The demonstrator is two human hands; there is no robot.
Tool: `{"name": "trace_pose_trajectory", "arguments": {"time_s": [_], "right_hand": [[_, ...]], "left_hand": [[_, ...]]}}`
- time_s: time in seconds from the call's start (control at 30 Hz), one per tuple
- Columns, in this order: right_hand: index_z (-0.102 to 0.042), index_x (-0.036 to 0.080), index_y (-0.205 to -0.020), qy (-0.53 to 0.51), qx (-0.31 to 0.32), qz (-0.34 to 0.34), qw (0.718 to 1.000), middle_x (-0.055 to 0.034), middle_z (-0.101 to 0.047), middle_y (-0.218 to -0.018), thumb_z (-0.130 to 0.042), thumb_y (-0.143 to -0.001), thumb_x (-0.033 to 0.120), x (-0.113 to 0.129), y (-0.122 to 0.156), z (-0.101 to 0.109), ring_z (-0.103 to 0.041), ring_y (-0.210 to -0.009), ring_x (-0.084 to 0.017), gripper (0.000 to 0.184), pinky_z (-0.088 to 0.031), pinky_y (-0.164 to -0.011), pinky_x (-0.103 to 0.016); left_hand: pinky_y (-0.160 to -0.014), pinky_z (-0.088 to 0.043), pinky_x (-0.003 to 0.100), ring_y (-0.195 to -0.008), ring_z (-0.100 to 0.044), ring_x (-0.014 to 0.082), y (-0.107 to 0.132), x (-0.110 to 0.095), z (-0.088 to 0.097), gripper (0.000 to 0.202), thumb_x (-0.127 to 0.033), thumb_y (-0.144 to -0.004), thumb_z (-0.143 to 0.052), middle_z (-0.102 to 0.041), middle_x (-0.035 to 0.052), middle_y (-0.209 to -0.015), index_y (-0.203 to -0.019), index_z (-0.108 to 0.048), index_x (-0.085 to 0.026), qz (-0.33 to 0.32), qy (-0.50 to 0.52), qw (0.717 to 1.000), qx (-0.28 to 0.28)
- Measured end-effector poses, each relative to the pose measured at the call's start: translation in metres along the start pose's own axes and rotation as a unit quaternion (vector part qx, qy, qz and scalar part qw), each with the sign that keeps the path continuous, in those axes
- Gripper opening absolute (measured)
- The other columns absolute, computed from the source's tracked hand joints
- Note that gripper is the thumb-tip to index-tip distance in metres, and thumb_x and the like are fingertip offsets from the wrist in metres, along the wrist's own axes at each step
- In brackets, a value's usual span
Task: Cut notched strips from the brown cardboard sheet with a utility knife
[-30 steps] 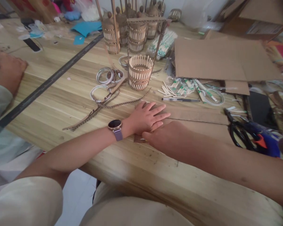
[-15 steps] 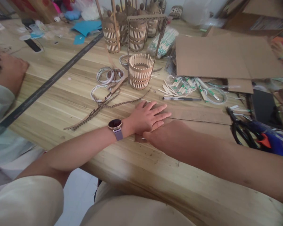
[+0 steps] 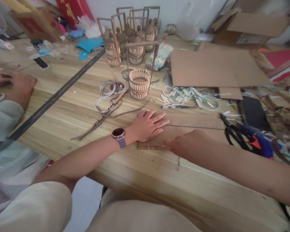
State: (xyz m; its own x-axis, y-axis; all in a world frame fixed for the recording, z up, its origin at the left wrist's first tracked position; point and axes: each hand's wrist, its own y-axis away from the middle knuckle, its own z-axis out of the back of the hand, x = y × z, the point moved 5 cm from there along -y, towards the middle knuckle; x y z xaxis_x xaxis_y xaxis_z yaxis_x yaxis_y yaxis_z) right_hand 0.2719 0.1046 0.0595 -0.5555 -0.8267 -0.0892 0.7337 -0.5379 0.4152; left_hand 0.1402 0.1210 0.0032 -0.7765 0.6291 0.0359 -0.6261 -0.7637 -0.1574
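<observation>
My left hand (image 3: 148, 125), wearing a watch (image 3: 118, 132) on its wrist, lies flat with fingers spread on a piece of brown cardboard (image 3: 195, 120). A dark line runs lengthwise across that sheet. My right hand (image 3: 185, 141) is closed at the near edge of the cardboard, a little to the right of my left hand. Whatever its fingers grip is hidden beneath the hand. Beyond my hands stands a small round basket (image 3: 139, 83) of pale sticks and cardboard bands, with a tall cardboard handle. Curled strips of corrugated cardboard (image 3: 100, 120) lie left of my left hand.
Rolls of tape (image 3: 107, 87), a pen (image 3: 180, 107) and bagged sticks (image 3: 159, 56) lie further back. Several lidded baskets (image 3: 135, 53) stand behind. Black-handled scissors (image 3: 232, 132) rest at the right, below a big cardboard sheet (image 3: 207, 69). Another person's hands (image 3: 21, 83) are at the left.
My right hand has slid rightward along the cardboard's near edge, away from my left hand. My left hand stays pressed flat on the sheet. The camera view has shifted slightly.
</observation>
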Motion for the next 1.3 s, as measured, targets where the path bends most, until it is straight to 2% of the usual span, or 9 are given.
{"name": "trace_pose_trajectory", "arguments": {"time_s": [0.1, 0.2, 0.3, 0.5, 0.67, 0.8, 0.93, 1.13, 1.3], "right_hand": [[-0.071, 0.029, -0.106, 0.032, 0.040, -0.005, 0.999, -0.0015, -0.072, -0.071, -0.061, -0.086, 0.009, -0.008, 0.020, -0.013, -0.069, -0.061, -0.019, 0.029, -0.031, -0.049, -0.023], [-0.067, 0.032, -0.119, 0.050, -0.044, -0.031, 0.997, -0.0053, -0.072, -0.084, -0.062, -0.093, 0.030, 0.007, 0.040, -0.024, -0.069, -0.064, -0.021, 0.027, -0.032, -0.049, -0.026], [-0.061, 0.033, -0.131, 0.060, -0.142, -0.016, 0.988, -0.0072, -0.072, -0.090, -0.065, -0.090, 0.030, 0.045, 0.050, -0.038, -0.069, -0.071, -0.023, 0.042, -0.040, -0.055, -0.030], [-0.064, 0.029, -0.123, -0.028, -0.221, -0.005, 0.975, -0.0048, -0.070, -0.092, -0.077, -0.075, 0.061, 0.081, 0.037, -0.046, -0.066, -0.083, -0.025, 0.059, -0.049, -0.063, -0.033], [-0.064, 0.024, -0.124, -0.069, -0.261, -0.035, 0.962, -0.0074, -0.072, -0.107, -0.079, -0.079, 0.046, 0.026, 0.049, -0.042, -0.066, -0.098, -0.026, 0.052, -0.053, -0.083, -0.038], [-0.057, 0.021, -0.138, -0.063, -0.242, -0.105, 0.962, -0.0162, -0.061, -0.140, -0.072, -0.087, 0.039, -0.046, 0.072, -0.069, -0.058, -0.125, -0.032, 0.057, -0.050, -0.097, -0.047], [-0.052, 0.026, -0.146, -0.086, -0.200, -0.088, 0.972, -0.0169, -0.049, -0.153, -0.065, -0.090, 0.047, -0.089, 0.084, -0.097, -0.049, -0.138, -0.034, 0.062, -0.048, -0.102, -0.053], [-0.054, 0.025, -0.145, -0.006, -0.216, -0.027, 0.976, -0.0161, -0.059, -0.144, -0.052, -0.098, 0.038, -0.089, 0.085, -0.102, -0.058, -0.130, -0.031, 0.048, -0.055, -0.094, -0.046], [-0.054, 0.018, -0.142, 0.082, -0.302, 0.015, 0.950, -0.0137, -0.066, -0.136, -0.047, -0.101, 0.027, -0.066, 0.094, -0.087, -0.061, -0.124, -0.026, 0.043, -0.052, -0.096, -0.041]], "left_hand": [[-0.106, -0.033, 0.050, -0.136, -0.041, 0.0319, 0.001, 0.000, 0.001, 0.048, -0.043, -0.108, -0.029, -0.040, 0.0020, -0.161, -0.152, -0.042, -0.032, 0.001, -0.004, 1.000, 0.002], [-0.106, -0.033, 0.050, -0.135, -0.042, 0.0312, 0.001, 0.001, 0.002, 0.047, -0.042, -0.107, -0.033, -0.041, 0.0029, -0.160, -0.151, -0.044, -0.032, -0.002, 0.003, 1.000, -0.005], [-0.105, -0.037, 0.047, -0.129, -0.047, 0.0290, -0.005, 0.007, 0.005, 0.045, -0.040, -0.106, -0.037, -0.047, 0.0073, -0.155, -0.148, -0.049, -0.027, -0.005, 0.018, 1.000, -0.010], [-0.096, -0.048, 0.039, -0.110, -0.059, 0.0239, -0.033, 0.027, 0.008, 0.037, -0.024, -0.101, -0.052, -0.066, 0.0130, -0.129, -0.137, -0.057, -0.014, -0.012, 0.021, 1.000, -0.017], [-0.110, -0.043, 0.047, -0.130, -0.052, 0.0285, -0.035, 0.026, 0.021, 0.035, -0.020, -0.099, -0.055, -0.060, 0.0186, -0.137, -0.131, -0.059, -0.007, -0.012, 0.019, 0.999, -0.038], [-0.111, -0.045, 0.049, -0.131, -0.053, 0.0299, 0.006, 0.003, 0.042, 0.043, -0.036, -0.102, -0.052, -0.061, 0.0165, -0.138, -0.136, -0.057, -0.010, -0.036, 0.046, 0.997, -0.042], [-0.105, -0.050, 0.054, -0.134, -0.051, 0.0379, 0.052, -0.009, 0.042, 0.066, -0.059, -0.086, -0.068, -0.057, 0.0182, -0.144, -0.134, -0.061, -0.015, -0.018, 0.034, 0.999, 0.035], [-0.100, -0.056, 0.043, -0.127, -0.061, 0.0343, 0.073, -0.015, 0.031, 0.045, -0.042, -0.094, -0.065, -0.066, 0.0214, -0.131, -0.122, -0.066, -0.007, -0.097, -0.048, 0.994, 0.013], [-0.088, -0.061, 0.038, -0.115, -0.070, 0.0288, 0.081, -0.019, 0.052, 0.022, -0.013, -0.099, -0.054, -0.073, 0.0177, -0.120, -0.116, -0.067, -0.009, -0.196, -0.119, 0.969, -0.088]]}}
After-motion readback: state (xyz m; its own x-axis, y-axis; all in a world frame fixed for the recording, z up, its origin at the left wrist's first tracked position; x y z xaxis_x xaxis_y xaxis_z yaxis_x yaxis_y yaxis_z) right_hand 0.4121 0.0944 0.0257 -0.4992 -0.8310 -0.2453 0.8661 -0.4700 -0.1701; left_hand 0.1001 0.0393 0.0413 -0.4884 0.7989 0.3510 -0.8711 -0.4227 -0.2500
